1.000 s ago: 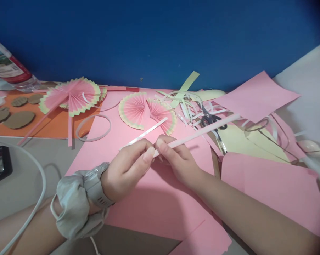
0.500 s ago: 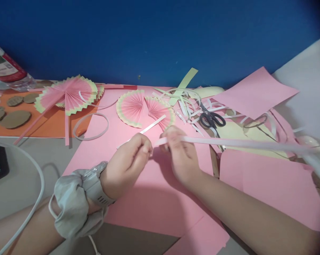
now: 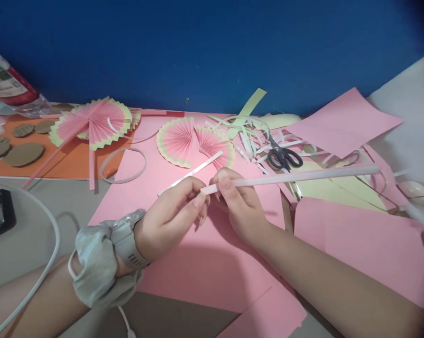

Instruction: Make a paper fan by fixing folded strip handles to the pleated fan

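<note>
A long, narrow pink paper strip [image 3: 303,175] with a whitish band along its face slants over the pink sheets. My right hand [image 3: 242,204] pinches it near its left end, thumb on top, and the long part sticks out to the right. At the short left tip, the thumb and fingers of my left hand [image 3: 176,213] close on the strip. Just beyond the hands lie two pleated pink paper fans [image 3: 176,143] with yellow-green edges. A thin white strip [image 3: 192,172] rests on the pink paper [image 3: 197,272] behind my left hand.
Black-handled scissors [image 3: 285,158] lie among paper scraps [image 3: 249,136] at the right. Finished-looking fans on pink sticks [image 3: 92,122], brown cardboard ovals [image 3: 23,155] and a bottle [image 3: 11,87] stand left. A white cable [image 3: 53,234] crosses my left forearm. A blue panel [image 3: 212,51] rises behind.
The strip's right end has swung up and steadied. My left fingers have loosened from a tight curl and now meet the strip's left tip.
</note>
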